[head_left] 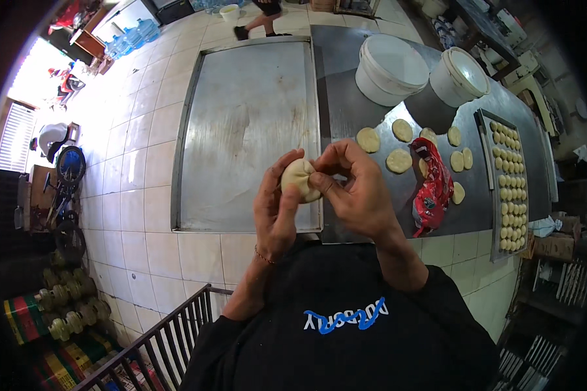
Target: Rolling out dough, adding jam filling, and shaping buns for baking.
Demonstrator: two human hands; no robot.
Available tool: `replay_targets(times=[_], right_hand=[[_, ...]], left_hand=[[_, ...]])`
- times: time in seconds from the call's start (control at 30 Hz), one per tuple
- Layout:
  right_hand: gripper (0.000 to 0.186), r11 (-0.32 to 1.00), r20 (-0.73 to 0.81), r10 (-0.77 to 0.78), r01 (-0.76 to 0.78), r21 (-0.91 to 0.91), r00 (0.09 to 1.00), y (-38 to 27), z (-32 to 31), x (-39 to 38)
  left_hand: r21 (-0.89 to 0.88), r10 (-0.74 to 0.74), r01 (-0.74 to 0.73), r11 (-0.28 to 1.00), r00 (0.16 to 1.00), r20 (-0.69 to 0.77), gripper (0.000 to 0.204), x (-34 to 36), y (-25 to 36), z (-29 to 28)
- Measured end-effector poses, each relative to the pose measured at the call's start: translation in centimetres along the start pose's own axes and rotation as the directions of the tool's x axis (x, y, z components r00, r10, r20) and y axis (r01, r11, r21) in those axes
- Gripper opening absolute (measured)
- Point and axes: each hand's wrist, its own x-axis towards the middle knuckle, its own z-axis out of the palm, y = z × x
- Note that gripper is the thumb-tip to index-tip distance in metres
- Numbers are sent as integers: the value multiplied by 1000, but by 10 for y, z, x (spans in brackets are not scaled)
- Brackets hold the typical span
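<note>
Left hand (pixel 275 212) is cupping the dough (pixel 296 174), fingers curling around it; right hand (pixel 365 192) is pinching gathered folds on its right side, thumb and fingertips nearly closed. Dough is sitting between both hands, above the near right part of the big tray (pixel 241 140). Discs (pixel 398 161) are lying on the table (pixel 342 98), right of the hands, with a red bag (pixel 436 186) resting among them. Two white buckets (pixel 386 85) are standing beyond. Small tray (pixel 494 225) at far right is holding rows of balls (pixel 513 193).
</note>
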Motion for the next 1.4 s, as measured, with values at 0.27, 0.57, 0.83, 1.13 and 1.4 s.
replay_targets(times=[0.27, 0.57, 0.83, 1.13, 1.4], right_hand=[[15, 985, 73, -126, 134, -113, 989, -1, -11, -3], [8, 993, 56, -35, 41, -114, 998, 9, -34, 4], [10, 954, 157, -88, 129, -270, 984, 35, -18, -18], [28, 977, 26, 84, -77, -200, 996, 108, 19, -49], [34, 931, -215, 249, -295, -215, 944, 167, 27, -27]], left_hand=[[-82, -125, 111, 990, 971, -204, 27, 4, -13, 9], [-113, -251, 250, 962, 968, 6, 41, 3, -19, 24], [-340, -524, 455, 823, 839, -146, 50, -15, -49, 18], [-257, -658, 615, 746, 739, -144, 27, -34, -85, -42], [939, 14, -70, 338, 997, 70, 76, -39, -146, -93]])
